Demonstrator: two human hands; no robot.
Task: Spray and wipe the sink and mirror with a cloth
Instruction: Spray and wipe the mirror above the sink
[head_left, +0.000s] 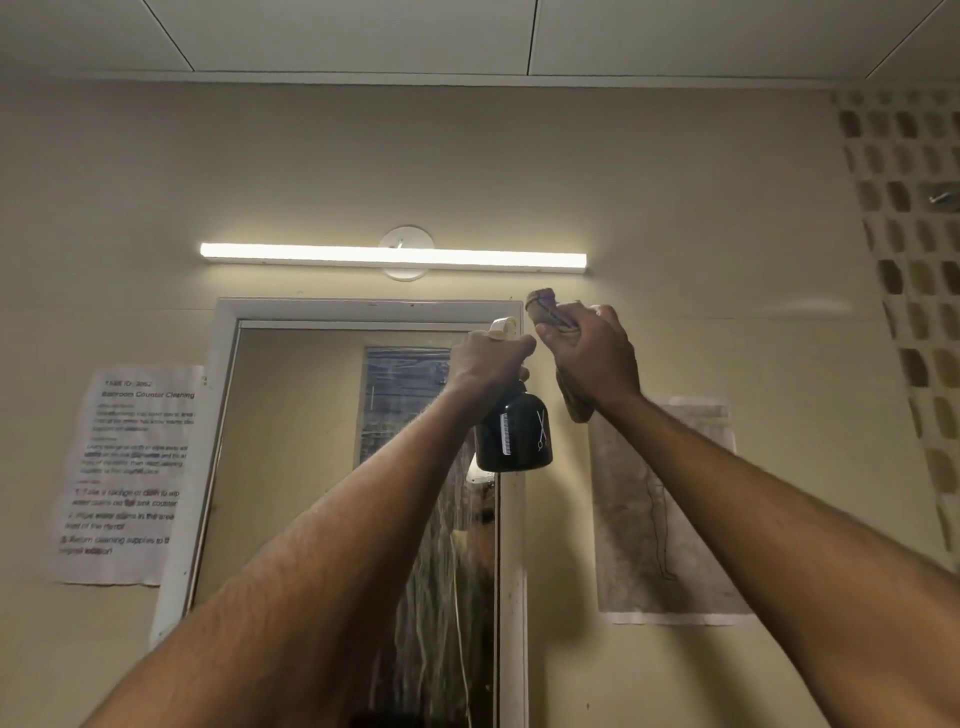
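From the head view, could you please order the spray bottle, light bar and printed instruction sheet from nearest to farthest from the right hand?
Measured from the right hand, which holds the cloth:
1. Spray bottle, just left, in the left hand.
2. Light bar, above and left.
3. Printed instruction sheet, far left, beside the mirror.

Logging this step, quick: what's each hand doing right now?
Left hand: grips the spray bottle by its trigger head.
Right hand: grips the cloth.
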